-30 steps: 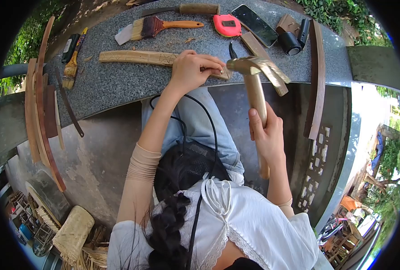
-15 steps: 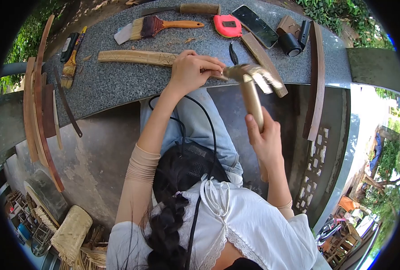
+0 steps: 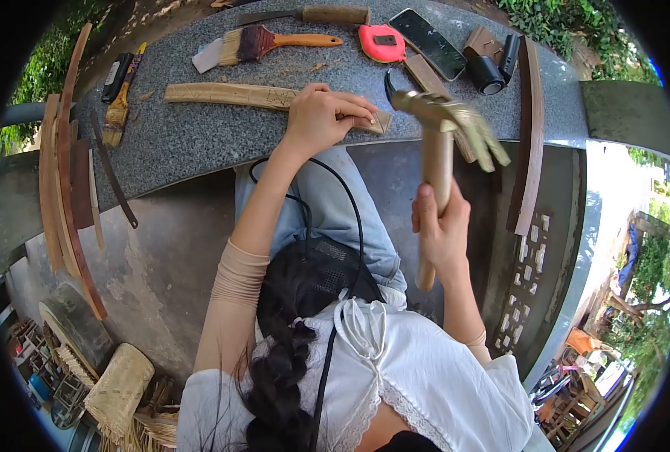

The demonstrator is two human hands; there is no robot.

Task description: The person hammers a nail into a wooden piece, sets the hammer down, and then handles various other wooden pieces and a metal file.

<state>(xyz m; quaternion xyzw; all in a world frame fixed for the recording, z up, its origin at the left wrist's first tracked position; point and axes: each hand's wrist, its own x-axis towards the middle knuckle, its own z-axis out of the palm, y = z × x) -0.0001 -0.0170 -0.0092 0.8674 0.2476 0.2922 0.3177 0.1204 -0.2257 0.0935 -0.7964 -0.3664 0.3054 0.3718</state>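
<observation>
My left hand (image 3: 326,117) presses on a light wooden strip (image 3: 233,96) that lies on the grey stone table (image 3: 199,132). Its fingers are together near the strip's right end, and whether something small is pinched under them is hidden. Wrapped round the wooden handle of a claw hammer (image 3: 436,158), my right hand (image 3: 442,222) is closed in front of the table edge. The hammer's metal head is raised to the right of the strip's end, apart from it.
Along the far side lie a paintbrush (image 3: 252,45), a knife (image 3: 335,15), a red tape measure (image 3: 382,44) and a phone (image 3: 427,44). Dark wooden strips (image 3: 529,135) overhang the right edge, with several more (image 3: 67,173) at the left.
The hammer has moved right, away from the strip's end, which now shows. My right hand has tilted with it; my left hand has stayed in place.
</observation>
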